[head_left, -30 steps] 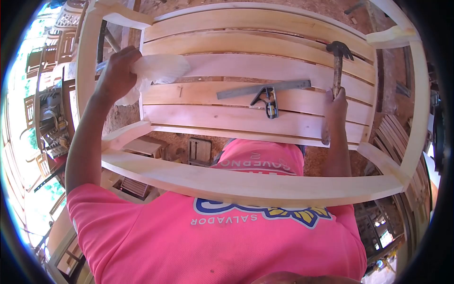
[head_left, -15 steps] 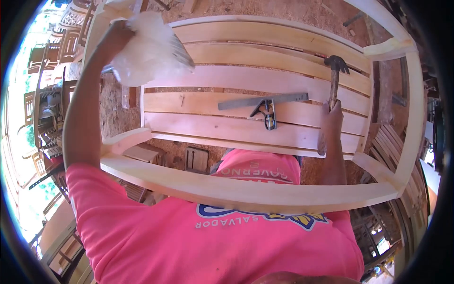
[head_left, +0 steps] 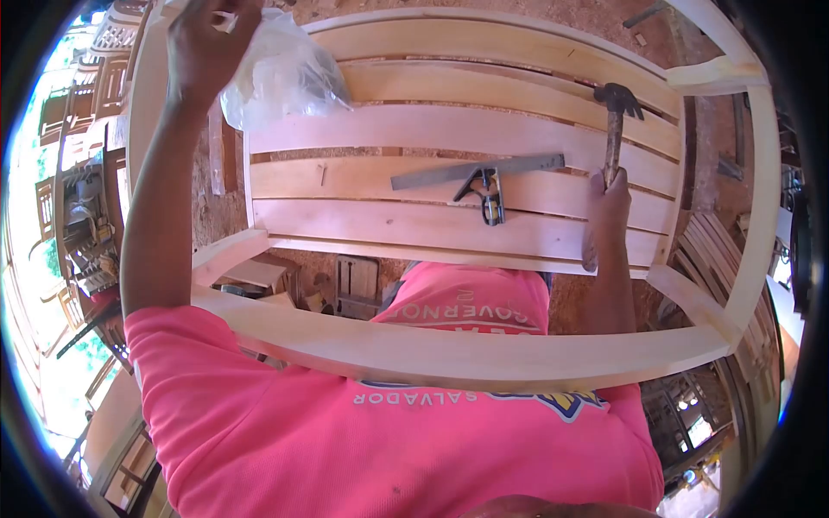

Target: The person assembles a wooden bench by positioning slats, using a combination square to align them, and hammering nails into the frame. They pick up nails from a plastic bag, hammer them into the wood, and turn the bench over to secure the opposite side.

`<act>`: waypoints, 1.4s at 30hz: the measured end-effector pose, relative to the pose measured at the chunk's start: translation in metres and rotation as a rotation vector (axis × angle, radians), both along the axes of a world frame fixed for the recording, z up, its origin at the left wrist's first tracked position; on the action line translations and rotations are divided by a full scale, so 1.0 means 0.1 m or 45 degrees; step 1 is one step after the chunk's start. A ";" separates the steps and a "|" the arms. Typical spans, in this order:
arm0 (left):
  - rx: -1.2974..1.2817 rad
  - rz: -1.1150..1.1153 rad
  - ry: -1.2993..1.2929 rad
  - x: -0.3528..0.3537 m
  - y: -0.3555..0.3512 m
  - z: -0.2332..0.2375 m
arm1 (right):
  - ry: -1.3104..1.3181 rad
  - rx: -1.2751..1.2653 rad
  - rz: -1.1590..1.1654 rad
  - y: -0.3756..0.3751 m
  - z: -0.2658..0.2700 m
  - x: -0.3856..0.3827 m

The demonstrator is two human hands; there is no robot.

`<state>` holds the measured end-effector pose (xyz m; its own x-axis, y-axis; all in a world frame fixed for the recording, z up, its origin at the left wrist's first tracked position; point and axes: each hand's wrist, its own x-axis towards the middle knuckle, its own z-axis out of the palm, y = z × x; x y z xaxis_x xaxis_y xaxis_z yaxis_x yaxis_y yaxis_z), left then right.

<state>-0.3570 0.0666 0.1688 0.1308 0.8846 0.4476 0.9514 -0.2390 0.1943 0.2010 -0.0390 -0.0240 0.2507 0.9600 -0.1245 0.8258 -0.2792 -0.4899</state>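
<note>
My right hand (head_left: 610, 203) is wrapped round the wooden handle of a claw hammer (head_left: 614, 129), its dark head pointing away from me over the slats. At the upper left, my left hand (head_left: 211, 47) is beside a clear plastic bag (head_left: 289, 78) with whitish contents. Its fingers are curled together near the bag's top, and what they pinch is hidden. A combination square (head_left: 490, 186) lies across the middle of the pale slatted wooden piece (head_left: 414, 220). A nail (head_left: 323, 175) lies on a slat left of the square.
A pale frame rail (head_left: 466, 350) crosses in front of my chest, and frame uprights and arms surround the slats. Stacked wood strips (head_left: 712, 259) stand at the right. Chairs (head_left: 108, 82) are at the far left. A small wooden piece (head_left: 356, 285) lies below on the ground.
My left hand has moved up towards the frame's top edge. The bag, blurred before, now shows sharply and slightly higher. The hammer remains in my right hand, its head slightly higher.
</note>
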 end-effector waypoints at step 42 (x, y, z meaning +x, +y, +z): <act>-0.355 0.339 -0.758 0.92 0.42 -2.40 | 0.466 0.277 0.892 0.63 0.53 -2.19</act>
<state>-0.2653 0.1086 -0.0710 -0.3024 0.9445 0.1282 0.6836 0.1211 0.7197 -0.0183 0.0238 0.0289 -0.4364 0.8911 0.1249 0.5507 0.3743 -0.7461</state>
